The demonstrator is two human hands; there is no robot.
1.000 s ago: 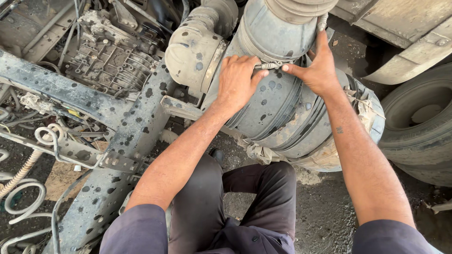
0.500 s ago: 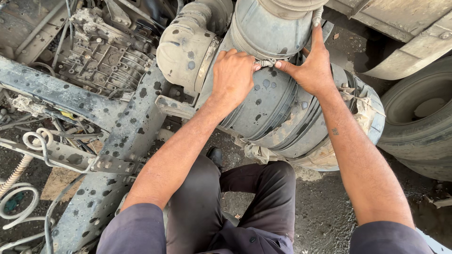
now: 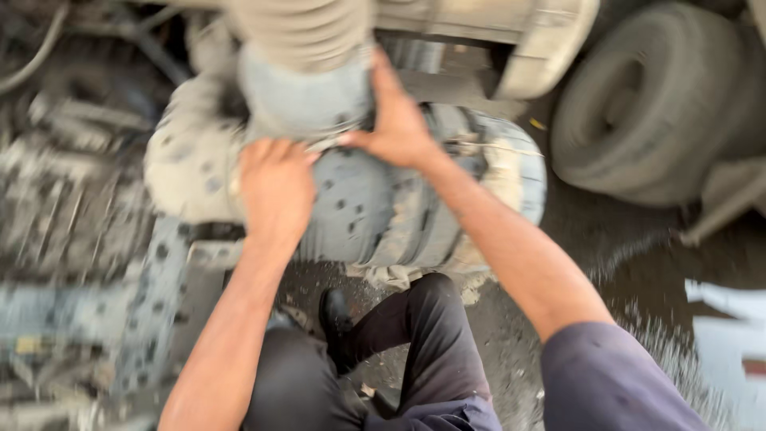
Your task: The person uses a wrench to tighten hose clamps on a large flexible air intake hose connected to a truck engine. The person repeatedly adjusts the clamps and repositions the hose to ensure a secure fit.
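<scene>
Location: an outdoor heavy-vehicle repair yard. A large grey spotted cylindrical tank point(image 3: 375, 199), part of a truck's underside, is sitting at centre. To its right a big worn tyre point(image 3: 654, 104) is resting on dark, oily ground point(image 3: 606, 247). To its left, blurred grimy engine parts and frame members point(image 3: 88, 215) are lying exposed.

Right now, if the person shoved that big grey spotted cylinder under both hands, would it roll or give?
Probably neither. The grey cylinder looks like heavy metal, joined to a wide pipe above, so likely fixed. Its dusty, spotted skin should offer grip to the left hand and right hand. Blur hides any fastening.
</scene>
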